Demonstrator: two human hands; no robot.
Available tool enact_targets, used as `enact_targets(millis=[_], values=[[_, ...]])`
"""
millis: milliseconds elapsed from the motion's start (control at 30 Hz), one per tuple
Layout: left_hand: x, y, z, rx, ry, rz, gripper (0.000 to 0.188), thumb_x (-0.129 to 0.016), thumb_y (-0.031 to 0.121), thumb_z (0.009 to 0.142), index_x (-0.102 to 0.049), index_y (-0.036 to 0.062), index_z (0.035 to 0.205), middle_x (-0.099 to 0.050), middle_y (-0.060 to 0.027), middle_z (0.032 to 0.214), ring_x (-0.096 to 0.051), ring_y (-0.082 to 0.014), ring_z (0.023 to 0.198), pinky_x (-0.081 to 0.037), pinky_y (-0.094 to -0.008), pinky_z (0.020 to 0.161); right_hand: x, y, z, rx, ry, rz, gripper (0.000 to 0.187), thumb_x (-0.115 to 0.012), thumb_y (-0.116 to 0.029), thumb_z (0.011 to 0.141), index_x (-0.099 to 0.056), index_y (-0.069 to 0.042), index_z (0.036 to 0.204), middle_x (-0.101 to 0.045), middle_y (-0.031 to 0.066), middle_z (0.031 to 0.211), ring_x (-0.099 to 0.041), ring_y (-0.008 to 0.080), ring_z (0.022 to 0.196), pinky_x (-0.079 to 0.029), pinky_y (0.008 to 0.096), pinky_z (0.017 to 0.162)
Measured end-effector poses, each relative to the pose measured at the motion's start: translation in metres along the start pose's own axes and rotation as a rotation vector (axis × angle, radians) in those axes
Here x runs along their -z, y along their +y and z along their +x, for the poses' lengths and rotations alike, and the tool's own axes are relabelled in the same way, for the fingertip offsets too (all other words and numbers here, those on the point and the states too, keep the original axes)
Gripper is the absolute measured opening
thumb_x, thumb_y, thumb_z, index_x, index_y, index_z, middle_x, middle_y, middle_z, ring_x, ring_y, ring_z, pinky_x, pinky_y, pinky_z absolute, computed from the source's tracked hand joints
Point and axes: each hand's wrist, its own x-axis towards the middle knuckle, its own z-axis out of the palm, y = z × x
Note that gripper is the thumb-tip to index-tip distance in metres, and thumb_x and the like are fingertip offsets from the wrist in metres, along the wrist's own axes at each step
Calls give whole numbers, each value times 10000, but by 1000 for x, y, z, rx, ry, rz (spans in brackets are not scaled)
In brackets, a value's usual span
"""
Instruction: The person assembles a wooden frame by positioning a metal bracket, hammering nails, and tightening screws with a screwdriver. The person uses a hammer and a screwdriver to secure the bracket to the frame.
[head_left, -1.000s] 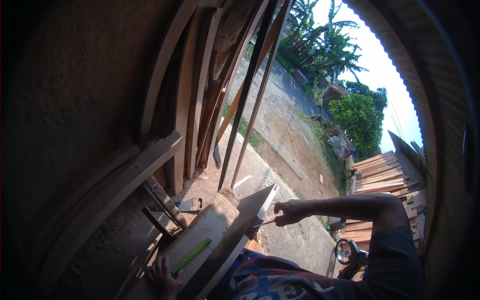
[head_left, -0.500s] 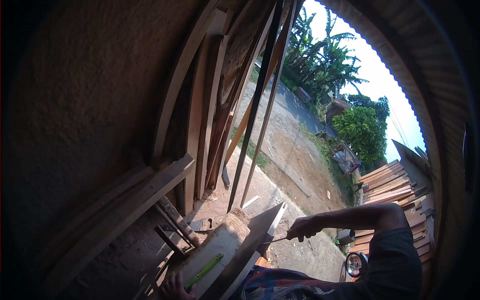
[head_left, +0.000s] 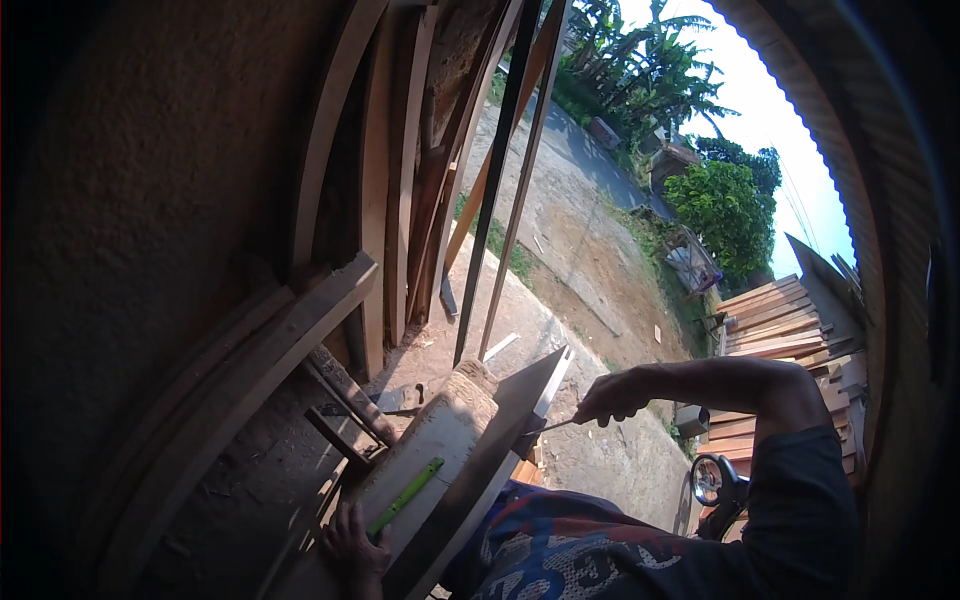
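My right hand (head_left: 608,396) is closed around the end of a thin metal-shafted hand tool (head_left: 556,426). Its handle is hidden in my fist, and the tip reaches the side of a wooden board (head_left: 480,480). That board stands on edge along a thick pale wooden beam (head_left: 440,440). On the beam's top lies a long, flat, bright-green tool (head_left: 405,497), whose exact kind I cannot make out. At the near end of the beam my left hand (head_left: 355,545) rests on the wood, fingers apart, its thumb beside the green tool's lower end.
Tall planks (head_left: 375,200) lean against the wall on the left. A heavy timber (head_left: 300,345) slants beside a wooden frame (head_left: 350,395). Stacked boards (head_left: 770,320) and a vehicle's round headlight (head_left: 708,480) are at the right. Beyond lies a paved yard (head_left: 560,260).
The view has tilted down, so the beam, board and both hands sit higher in it. More of my left hand shows. My right hand still holds the tool against the board.
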Motion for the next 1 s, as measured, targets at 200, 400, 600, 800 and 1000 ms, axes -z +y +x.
enact_targets(millis=[200,400,600,800,1000], values=[[5,3,3,1,-71,0,752,-752,547,851,-556,177,1475,-543,-66,1523,-530,-304,1356,-415,-542,1138,-55,6,-2,705,483,-1248,392,-723,-279,905,-540,-35,1151,-634,153,840,-680,324,776,-537,449,642],[0,0,1,-17,-37,28,765,-750,550,854,-536,198,1499,-533,-49,1535,-527,-301,1365,-414,-536,1135,-72,-22,-32,507,547,-1491,150,-574,-144,973,-659,-121,1093,-669,123,862,-702,295,762,-566,428,632],[-2,1,6,-31,-33,-5,762,-737,531,873,-508,188,1513,-523,-69,1546,-546,-306,1350,-449,-519,1065,-42,-1,-29,-95,279,-141,499,-724,-604,933,-757,-115,1025,-654,25,819,-499,83,535,-355,270,424],[-1,-1,2,-25,-34,9,783,-745,522,878,-486,196,1541,-507,-52,1565,-533,-304,1372,-455,-518,1053,-75,-21,-23,510,499,-1339,338,-713,-264,910,-624,-78,1178,-655,168,1049,-684,373,903,-564,450,737],[0,0,4,-15,-60,-24,747,-753,506,873,-510,195,1507,-529,-61,1538,-536,-299,1364,-450,-518,1087,-55,-7,-16,699,573,-1784,305,-621,-226,985,-648,-119,1268,-669,89,896,-681,244,711,-554,381,602]])
